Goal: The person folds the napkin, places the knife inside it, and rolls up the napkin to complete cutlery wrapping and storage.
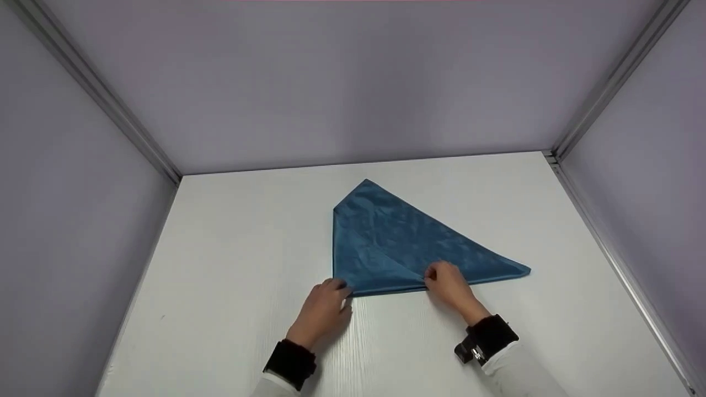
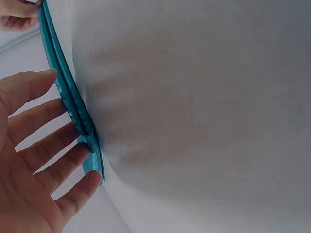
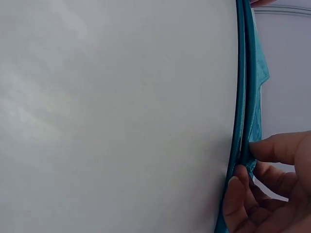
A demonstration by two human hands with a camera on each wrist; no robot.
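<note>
A blue cloth (image 1: 397,237) lies folded into a rough triangle on the white table (image 1: 237,248), with a smaller flap folded over its lower left part. My left hand (image 1: 341,288) rests at the cloth's near left corner. In the left wrist view its straight, spread fingers (image 2: 73,145) touch the layered cloth edge (image 2: 68,97). My right hand (image 1: 433,274) sits at the flap's tip on the near edge. In the right wrist view the thumb and a finger (image 3: 243,167) pinch the cloth edge (image 3: 250,97).
Grey-lilac walls close in the table on the left (image 1: 66,220), back (image 1: 353,82) and right (image 1: 662,193), with metal rails (image 1: 601,242) along the corners. Bare white tabletop surrounds the cloth. Black bands (image 1: 488,336) are on both wrists.
</note>
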